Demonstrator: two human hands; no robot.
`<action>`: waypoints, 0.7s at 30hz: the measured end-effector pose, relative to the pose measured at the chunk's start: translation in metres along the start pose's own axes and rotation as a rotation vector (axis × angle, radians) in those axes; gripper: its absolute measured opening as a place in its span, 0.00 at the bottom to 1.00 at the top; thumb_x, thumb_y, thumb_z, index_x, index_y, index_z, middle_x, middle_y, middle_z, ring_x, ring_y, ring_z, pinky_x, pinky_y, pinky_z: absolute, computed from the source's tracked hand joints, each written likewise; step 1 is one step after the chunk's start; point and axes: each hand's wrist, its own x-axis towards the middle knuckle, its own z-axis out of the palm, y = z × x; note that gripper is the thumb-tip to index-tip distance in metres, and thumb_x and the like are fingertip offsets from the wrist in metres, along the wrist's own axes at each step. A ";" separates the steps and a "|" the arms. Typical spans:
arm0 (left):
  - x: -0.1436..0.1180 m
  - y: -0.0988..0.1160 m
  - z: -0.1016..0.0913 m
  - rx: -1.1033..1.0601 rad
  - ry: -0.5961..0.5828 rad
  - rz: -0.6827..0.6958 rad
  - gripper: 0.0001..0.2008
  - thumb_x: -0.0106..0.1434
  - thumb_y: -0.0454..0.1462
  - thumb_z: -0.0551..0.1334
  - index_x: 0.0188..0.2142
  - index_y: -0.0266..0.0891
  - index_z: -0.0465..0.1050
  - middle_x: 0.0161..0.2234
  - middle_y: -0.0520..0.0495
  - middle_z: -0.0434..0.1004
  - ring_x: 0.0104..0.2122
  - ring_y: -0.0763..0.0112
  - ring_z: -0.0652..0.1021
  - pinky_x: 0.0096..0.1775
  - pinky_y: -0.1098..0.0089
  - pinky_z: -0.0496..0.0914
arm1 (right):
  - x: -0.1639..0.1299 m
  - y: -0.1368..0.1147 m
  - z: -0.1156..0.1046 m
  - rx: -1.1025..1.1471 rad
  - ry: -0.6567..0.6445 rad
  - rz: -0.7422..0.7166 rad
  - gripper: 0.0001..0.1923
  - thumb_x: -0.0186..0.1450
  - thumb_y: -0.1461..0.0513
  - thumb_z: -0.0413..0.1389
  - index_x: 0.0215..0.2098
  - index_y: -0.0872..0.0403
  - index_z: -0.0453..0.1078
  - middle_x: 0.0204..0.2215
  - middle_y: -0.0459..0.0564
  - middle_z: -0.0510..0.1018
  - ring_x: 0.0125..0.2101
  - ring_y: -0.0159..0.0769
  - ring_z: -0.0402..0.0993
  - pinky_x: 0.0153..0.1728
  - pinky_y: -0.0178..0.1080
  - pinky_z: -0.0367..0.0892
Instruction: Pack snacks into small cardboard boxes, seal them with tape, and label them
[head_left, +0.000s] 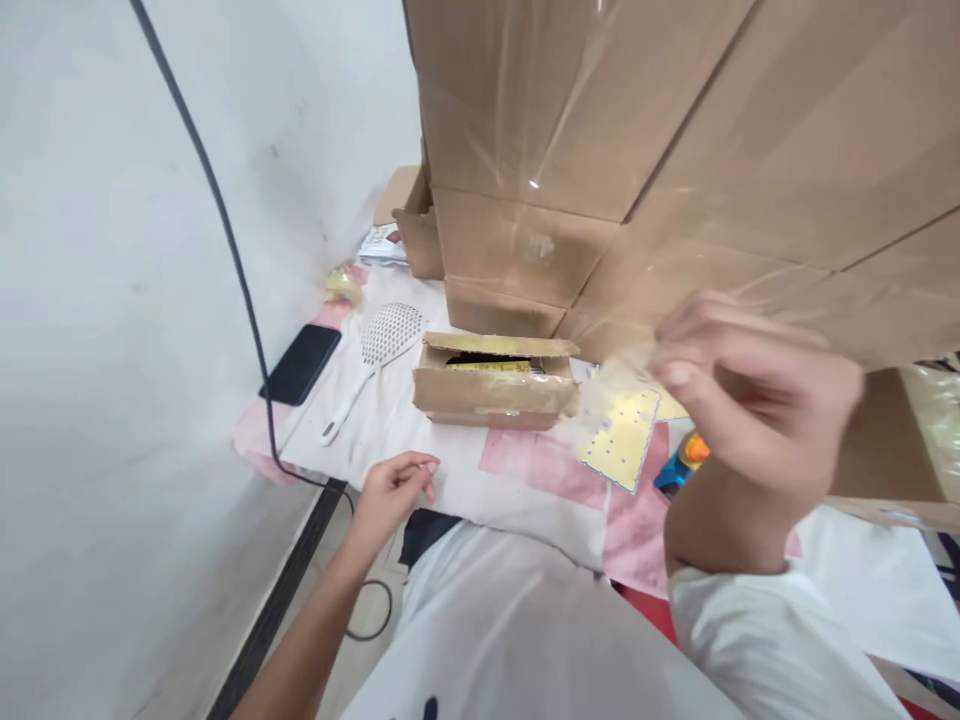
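Note:
My right hand (pixel 757 390) is raised at the right, blurred by motion, with thumb and fingers pinched on a strip of clear tape (pixel 607 395). The strip hangs toward the right end of a small cardboard box (pixel 487 395); I cannot tell if it still sticks there. That box lies with its top flaps slightly apart, and something dark and yellow with print shows inside. Near the table's front edge, my left hand (pixel 397 478) hovers with fingers curled together and nothing visible in them. It is apart from the box.
Large cardboard cartons (pixel 525 240) are stacked behind the box. A white skimmer (pixel 375 350) and a black phone (pixel 304 362) lie to the left, by a hanging cable (pixel 225 210). Yellow dotted paper (pixel 626 440), a blue-orange object (pixel 681 465) and an open carton (pixel 889 440) are at right.

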 end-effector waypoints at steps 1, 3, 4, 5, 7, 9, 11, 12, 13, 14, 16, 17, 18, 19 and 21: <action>0.007 -0.004 -0.007 0.014 0.112 0.073 0.18 0.61 0.49 0.66 0.37 0.34 0.80 0.20 0.50 0.76 0.15 0.79 0.62 0.19 0.74 0.57 | 0.009 0.002 0.003 0.002 -0.028 0.033 0.11 0.72 0.65 0.57 0.30 0.52 0.67 0.25 0.44 0.68 0.28 0.32 0.64 0.34 0.40 0.61; 0.025 0.000 -0.018 0.065 0.334 0.276 0.15 0.62 0.47 0.66 0.36 0.37 0.80 0.24 0.49 0.79 0.20 0.76 0.69 0.25 0.73 0.64 | 0.026 0.008 0.018 0.037 -0.172 0.077 0.14 0.72 0.62 0.58 0.28 0.53 0.68 0.24 0.44 0.69 0.27 0.32 0.65 0.32 0.39 0.60; 0.036 0.006 -0.022 0.093 0.437 0.399 0.14 0.62 0.46 0.67 0.39 0.38 0.80 0.30 0.47 0.82 0.25 0.73 0.74 0.29 0.72 0.68 | 0.034 0.011 0.029 0.051 -0.250 0.090 0.15 0.72 0.61 0.57 0.27 0.54 0.68 0.24 0.44 0.69 0.27 0.31 0.64 0.32 0.38 0.59; 0.048 0.013 -0.025 0.118 0.506 0.522 0.15 0.62 0.46 0.68 0.43 0.39 0.80 0.37 0.44 0.84 0.31 0.70 0.78 0.33 0.70 0.70 | 0.042 0.015 0.041 0.062 -0.317 0.103 0.16 0.72 0.60 0.57 0.27 0.54 0.69 0.24 0.44 0.69 0.27 0.30 0.64 0.31 0.38 0.58; 0.074 0.029 -0.029 0.157 0.490 0.720 0.24 0.61 0.47 0.69 0.54 0.42 0.75 0.55 0.39 0.79 0.48 0.61 0.80 0.42 0.66 0.74 | 0.055 0.024 0.062 0.083 -0.418 0.131 0.16 0.72 0.60 0.57 0.26 0.55 0.69 0.24 0.44 0.69 0.27 0.29 0.63 0.30 0.37 0.56; 0.099 0.040 -0.028 0.171 0.326 0.813 0.29 0.62 0.47 0.67 0.61 0.45 0.70 0.66 0.38 0.68 0.62 0.54 0.72 0.52 0.60 0.73 | 0.066 0.031 0.079 0.111 -0.482 0.189 0.17 0.71 0.58 0.58 0.25 0.56 0.69 0.24 0.44 0.69 0.26 0.28 0.61 0.28 0.36 0.54; 0.119 0.042 -0.024 0.125 0.184 0.820 0.23 0.65 0.46 0.64 0.58 0.45 0.72 0.68 0.39 0.65 0.67 0.52 0.67 0.59 0.55 0.70 | 0.074 0.037 0.089 0.187 -0.538 0.260 0.17 0.70 0.57 0.58 0.25 0.56 0.69 0.24 0.43 0.68 0.26 0.28 0.60 0.27 0.36 0.53; 0.128 0.040 -0.021 0.077 0.139 0.799 0.19 0.66 0.45 0.62 0.55 0.45 0.74 0.68 0.40 0.65 0.67 0.52 0.67 0.60 0.54 0.69 | 0.078 0.041 0.092 0.251 -0.578 0.296 0.17 0.70 0.55 0.58 0.25 0.56 0.69 0.23 0.42 0.67 0.26 0.27 0.59 0.27 0.35 0.53; 0.134 0.037 -0.018 0.023 0.111 0.768 0.16 0.66 0.44 0.62 0.51 0.44 0.75 0.67 0.40 0.67 0.66 0.52 0.69 0.60 0.54 0.69 | 0.081 0.044 0.096 0.323 -0.622 0.333 0.18 0.69 0.54 0.59 0.25 0.56 0.69 0.22 0.41 0.65 0.25 0.27 0.58 0.26 0.35 0.52; 0.138 0.034 -0.015 -0.027 0.098 0.733 0.14 0.66 0.43 0.61 0.49 0.44 0.76 0.66 0.41 0.67 0.65 0.52 0.70 0.60 0.54 0.69 | 0.083 0.048 0.099 0.389 -0.661 0.372 0.18 0.69 0.53 0.59 0.25 0.55 0.69 0.21 0.41 0.63 0.24 0.27 0.56 0.26 0.35 0.51; 0.142 0.029 -0.011 -0.095 0.089 0.675 0.13 0.65 0.44 0.60 0.47 0.43 0.75 0.66 0.41 0.67 0.63 0.53 0.72 0.58 0.55 0.71 | 0.086 0.057 0.109 0.451 -0.704 0.438 0.19 0.68 0.52 0.60 0.25 0.55 0.68 0.20 0.40 0.60 0.23 0.26 0.54 0.25 0.34 0.50; 0.142 0.027 -0.009 -0.109 0.087 0.660 0.14 0.65 0.44 0.60 0.47 0.43 0.74 0.66 0.42 0.67 0.62 0.53 0.73 0.58 0.55 0.71 | 0.086 0.063 0.115 0.437 -0.706 0.459 0.20 0.67 0.51 0.60 0.24 0.55 0.67 0.20 0.39 0.60 0.23 0.26 0.53 0.24 0.34 0.50; 0.141 0.027 -0.008 -0.116 0.089 0.651 0.14 0.66 0.45 0.60 0.48 0.43 0.74 0.66 0.42 0.67 0.61 0.53 0.73 0.58 0.55 0.71 | 0.086 0.069 0.121 0.392 -0.699 0.470 0.20 0.67 0.51 0.60 0.24 0.56 0.67 0.19 0.39 0.60 0.23 0.26 0.53 0.24 0.35 0.49; 0.139 0.027 -0.008 -0.119 0.089 0.644 0.15 0.66 0.45 0.60 0.49 0.43 0.74 0.66 0.42 0.66 0.62 0.53 0.73 0.59 0.54 0.71 | 0.085 0.075 0.128 0.328 -0.690 0.469 0.20 0.66 0.52 0.60 0.23 0.56 0.67 0.19 0.40 0.61 0.23 0.26 0.54 0.25 0.35 0.49; 0.136 0.029 -0.007 -0.122 0.095 0.629 0.16 0.67 0.46 0.59 0.51 0.44 0.73 0.67 0.41 0.66 0.63 0.52 0.71 0.61 0.54 0.69 | 0.082 0.085 0.141 0.186 -0.682 0.446 0.19 0.66 0.54 0.60 0.22 0.56 0.68 0.18 0.40 0.63 0.22 0.26 0.55 0.25 0.36 0.49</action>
